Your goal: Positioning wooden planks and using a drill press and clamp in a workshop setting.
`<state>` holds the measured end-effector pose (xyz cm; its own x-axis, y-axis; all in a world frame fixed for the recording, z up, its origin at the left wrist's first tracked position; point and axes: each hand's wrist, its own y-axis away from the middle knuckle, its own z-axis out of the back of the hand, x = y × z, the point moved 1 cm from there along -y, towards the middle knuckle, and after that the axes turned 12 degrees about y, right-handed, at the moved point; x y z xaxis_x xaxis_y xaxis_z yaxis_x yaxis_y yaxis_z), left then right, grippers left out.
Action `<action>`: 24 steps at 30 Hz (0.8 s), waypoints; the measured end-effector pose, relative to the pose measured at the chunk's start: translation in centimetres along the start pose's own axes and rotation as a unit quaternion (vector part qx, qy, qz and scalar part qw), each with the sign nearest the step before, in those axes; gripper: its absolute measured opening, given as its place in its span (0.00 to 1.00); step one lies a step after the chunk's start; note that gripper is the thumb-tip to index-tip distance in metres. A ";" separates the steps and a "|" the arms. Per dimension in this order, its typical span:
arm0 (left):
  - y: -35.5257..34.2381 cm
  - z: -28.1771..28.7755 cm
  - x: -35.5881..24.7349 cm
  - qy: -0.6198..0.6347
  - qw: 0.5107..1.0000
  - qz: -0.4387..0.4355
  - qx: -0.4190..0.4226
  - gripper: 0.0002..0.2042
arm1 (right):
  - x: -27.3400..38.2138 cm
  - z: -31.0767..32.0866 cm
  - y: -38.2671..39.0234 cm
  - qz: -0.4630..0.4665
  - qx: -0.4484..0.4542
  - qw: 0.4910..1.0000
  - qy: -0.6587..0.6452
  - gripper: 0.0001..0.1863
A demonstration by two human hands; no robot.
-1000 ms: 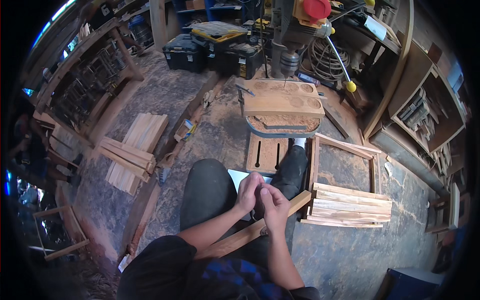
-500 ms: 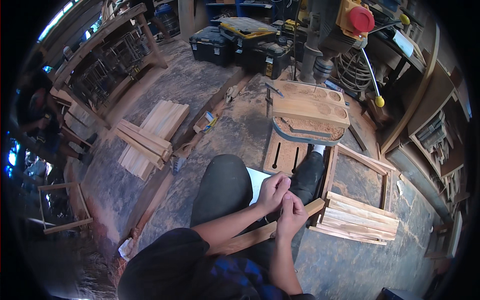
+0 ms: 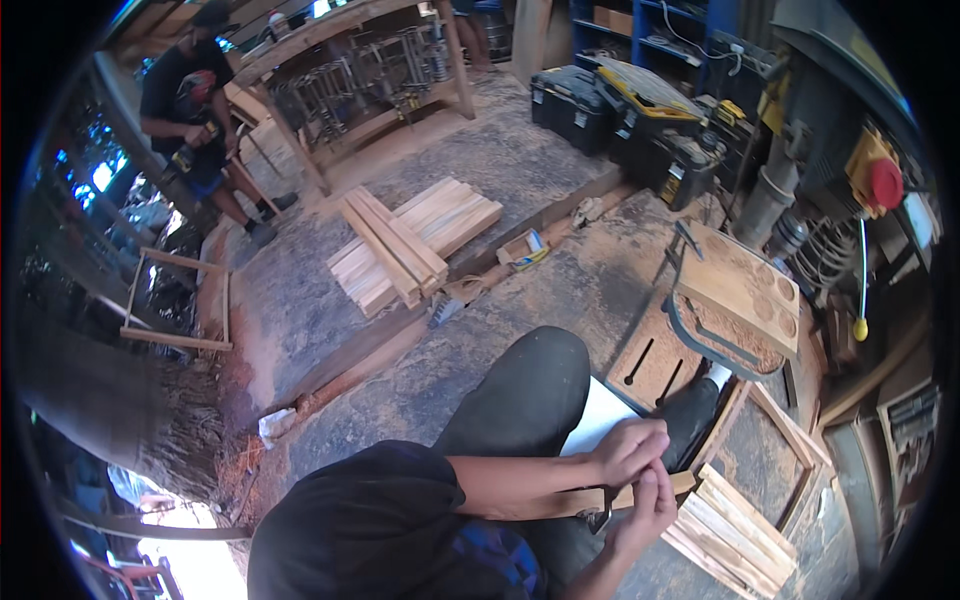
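My left hand (image 3: 632,452) and my right hand (image 3: 650,508) meet over my lap, fingers pinched together at the tips. Whatever they hold, if anything, is too small or hidden to make out. Under both hands a wooden bar (image 3: 570,503) lies across my legs. A small dark curved thing (image 3: 600,516) shows beside the right wrist; its kind is unclear. A white sheet (image 3: 598,420) lies between my knees. Close to the right hand is a row of wooden slats (image 3: 735,535).
A drill press holds a board with round recesses (image 3: 745,275) at the right. Wooden frames (image 3: 760,420) lie near it. Stacked slats (image 3: 415,245) rest on the floor ahead. Black toolboxes (image 3: 575,110) stand farther back. At the far left, another person (image 3: 190,120) holds a drill.
My view has turned to the left, so the scene sits farther right and the other person shows more fully. My hands remain pinched together above the wooden bar.
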<state>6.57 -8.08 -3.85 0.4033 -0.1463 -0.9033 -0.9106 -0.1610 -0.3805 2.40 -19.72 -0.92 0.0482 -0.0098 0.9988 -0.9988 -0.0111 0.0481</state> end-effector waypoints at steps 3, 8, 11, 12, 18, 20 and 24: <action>-0.1 -0.3 -0.4 -0.031 0.999 -0.018 0.005 0.19 | -0.5 0.4 -0.2 -0.014 -0.022 0.999 -0.040 0.20; -0.5 -0.5 -0.3 -0.002 1.000 -0.001 -0.003 0.18 | -1.6 -0.1 -1.7 -0.024 -0.032 0.995 -0.086 0.16; -0.4 -0.5 0.0 -0.021 0.999 -0.014 -0.038 0.17 | -1.9 -1.8 -2.9 -0.049 -0.063 0.989 -0.127 0.15; -0.4 -0.5 0.2 -0.041 0.997 -0.029 -0.055 0.17 | -2.0 -2.5 -3.4 -0.062 -0.079 0.986 -0.136 0.15; -0.4 0.4 2.1 -0.071 0.990 -0.018 -0.121 0.15 | -1.8 -4.9 -5.0 -0.074 -0.088 0.989 -0.098 0.16; -1.1 1.5 2.8 -0.038 0.977 -0.006 -0.209 0.15 | -2.8 -4.6 -4.7 -0.077 -0.112 0.984 -0.114 0.17; -0.8 3.3 3.4 -0.086 0.977 -0.031 -0.191 0.17 | -5.5 -3.3 -4.2 0.025 -0.083 0.996 -0.013 0.15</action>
<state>8.43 -5.22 -7.30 0.4057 0.0369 -0.9133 -0.7720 -0.5211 -0.3640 6.25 -16.30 -6.59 -0.0031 -0.0322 0.9995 -0.9878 0.1558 0.0020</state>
